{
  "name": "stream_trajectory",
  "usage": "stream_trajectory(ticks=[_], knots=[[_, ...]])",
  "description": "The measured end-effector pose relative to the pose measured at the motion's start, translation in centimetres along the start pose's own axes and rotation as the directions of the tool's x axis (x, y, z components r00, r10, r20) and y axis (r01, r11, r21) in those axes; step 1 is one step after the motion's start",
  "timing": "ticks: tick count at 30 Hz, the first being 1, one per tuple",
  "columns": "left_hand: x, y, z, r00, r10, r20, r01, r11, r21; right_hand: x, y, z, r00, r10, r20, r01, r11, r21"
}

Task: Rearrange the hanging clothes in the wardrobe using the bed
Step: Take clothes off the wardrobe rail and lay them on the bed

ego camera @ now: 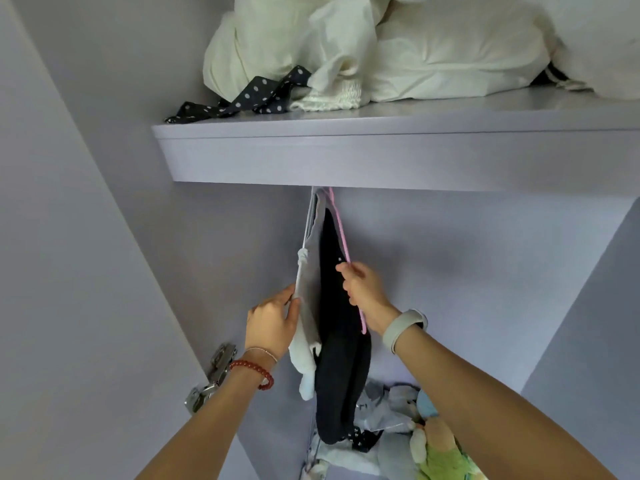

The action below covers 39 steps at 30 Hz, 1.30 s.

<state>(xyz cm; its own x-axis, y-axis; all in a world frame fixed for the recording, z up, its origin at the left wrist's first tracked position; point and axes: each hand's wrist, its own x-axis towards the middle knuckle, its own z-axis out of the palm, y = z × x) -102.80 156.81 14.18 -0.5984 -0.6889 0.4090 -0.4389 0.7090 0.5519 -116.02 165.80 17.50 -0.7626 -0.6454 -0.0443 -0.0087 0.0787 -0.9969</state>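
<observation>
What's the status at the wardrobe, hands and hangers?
Left hand pinching grey garment edge. Right hand gripping pink hanger with black garment. Both hanging under shelf. Nothing blocking.

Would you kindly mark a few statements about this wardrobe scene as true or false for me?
1. The right hand holds the pink hanger. True.
2. The left hand rests on the shelf. False: it grips the edge of the grey garment below the shelf.
3. A black garment hangs between the two hands. True.
4. The polka-dot fabric hangs from a hanger. False: it lies on the shelf beside the white bedding.
5. Both wrists are bare. False: the left wrist wears a red bead bracelet, the right a pale band.
</observation>
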Motion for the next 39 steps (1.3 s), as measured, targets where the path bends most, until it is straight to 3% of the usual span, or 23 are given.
stream_trajectory(ticks=[3, 6, 11, 14, 19, 23, 29, 31, 34, 39], knots=[[0.1, 0.4, 0.0, 1.000, 0.018, 0.016, -0.018, 1.000, 0.020, 0.4, -0.6, -1.3, 0.978, -0.138, -0.157, 0.112, 0.980, -0.163], [0.1, 0.7, 0.6, 1.000, 0.006, 0.027, -0.006, 0.999, 0.031, -0.4, -0.8, -2.2, 0.939, -0.259, -0.225, 0.190, 0.939, -0.288], [0.4, 0.9, 1.4, 0.997, -0.040, 0.073, 0.034, 0.996, 0.078, -1.7, -0.8, -4.3, 0.890, -0.331, -0.313, 0.247, 0.928, -0.279], [-0.2, 1.5, 1.7, 0.999, -0.038, 0.011, 0.038, 0.998, 0.052, -3.9, 0.5, -5.4, 0.859, -0.395, -0.327, 0.307, 0.907, -0.290], [-1.2, 4.4, 2.7, 0.957, 0.257, -0.136, -0.266, 0.963, -0.048, -9.3, 4.5, -8.4, 0.823, -0.432, -0.369, 0.299, 0.881, -0.366], [-1.8, 8.2, 3.9, 0.904, 0.423, -0.064, -0.427, 0.886, -0.180, -14.2, 7.2, -11.4, 0.835, -0.365, -0.412, 0.186, 0.892, -0.412], [-5.9, 13.5, 7.0, 0.778, 0.604, 0.174, -0.524, 0.776, -0.351, -23.4, 10.5, -16.4, 0.794, -0.306, -0.525, -0.064, 0.817, -0.573], [-7.9, 14.5, 8.1, 0.711, 0.612, 0.345, -0.426, 0.766, -0.481, -27.0, 11.5, -17.3, 0.779, -0.297, -0.553, -0.143, 0.774, -0.617], [-11.8, 15.6, 9.7, 0.555, 0.651, 0.517, -0.298, 0.736, -0.608, -33.3, 13.5, -18.0, 0.748, -0.263, -0.609, -0.285, 0.701, -0.653], [-21.2, 19.0, 10.7, 0.381, 0.737, 0.559, -0.211, 0.657, -0.723, -44.7, 16.5, -17.7, 0.654, -0.170, -0.738, -0.480, 0.660, -0.577]])
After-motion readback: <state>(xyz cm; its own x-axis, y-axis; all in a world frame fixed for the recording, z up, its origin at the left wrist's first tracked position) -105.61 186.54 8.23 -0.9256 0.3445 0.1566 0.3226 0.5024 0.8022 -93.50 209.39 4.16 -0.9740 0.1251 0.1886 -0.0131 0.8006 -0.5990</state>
